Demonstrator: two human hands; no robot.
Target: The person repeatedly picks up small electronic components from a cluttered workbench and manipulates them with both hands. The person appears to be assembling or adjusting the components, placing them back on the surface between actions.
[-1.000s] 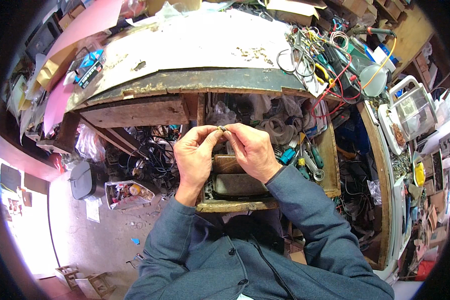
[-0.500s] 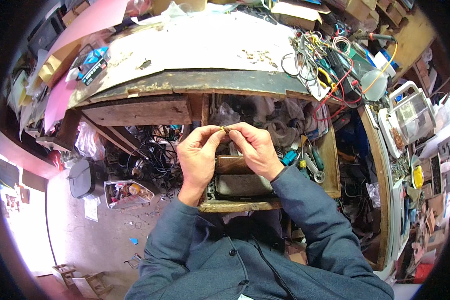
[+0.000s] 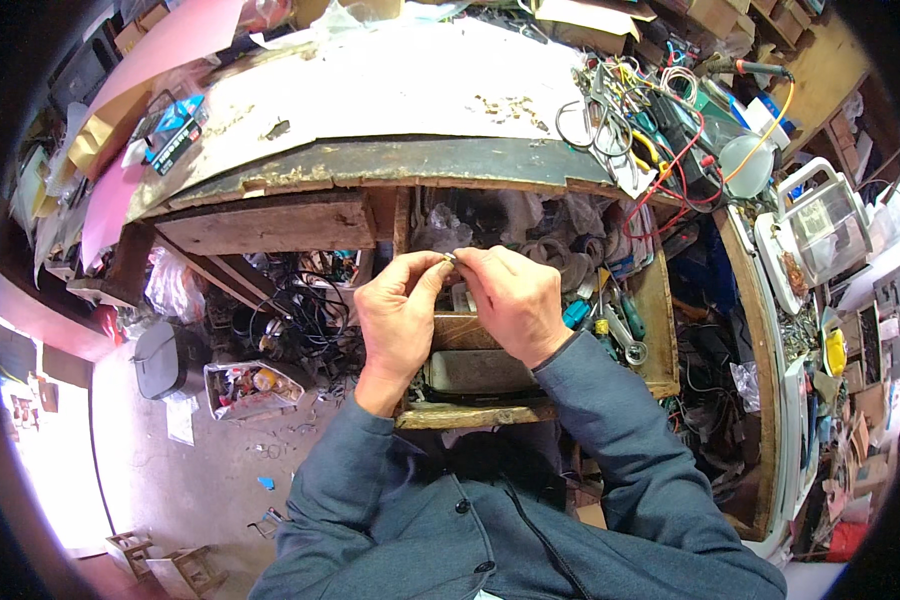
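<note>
Above an open wooden drawer [image 3: 470, 414], both my hands meet at the fingertips around a tiny metallic piece [image 3: 451, 258], too small to name. My left hand [image 3: 398, 310] pinches it between thumb and index finger. From the other side my right hand [image 3: 513, 300] grips it too, fingers curled and the back of the hand turned up. Below them in the drawer lie a dark oblong case [image 3: 482, 371] and a brown flat item [image 3: 458, 329], partly hidden by my right hand. Right of that hand are a wrench [image 3: 634, 350] and several screwdrivers with coloured handles.
The workbench [image 3: 390, 85] behind carries a white sheet with small scraps. At its right end lie scissors [image 3: 602, 115], tangled red and yellow leads, and a soldering iron [image 3: 760, 68]. On the floor at left stand a dark bin [image 3: 160, 358] and a box of odds and ends [image 3: 225, 405].
My right hand has rolled over, its fingers now more curled around the small piece. The left hand keeps its pinch almost in the same place.
</note>
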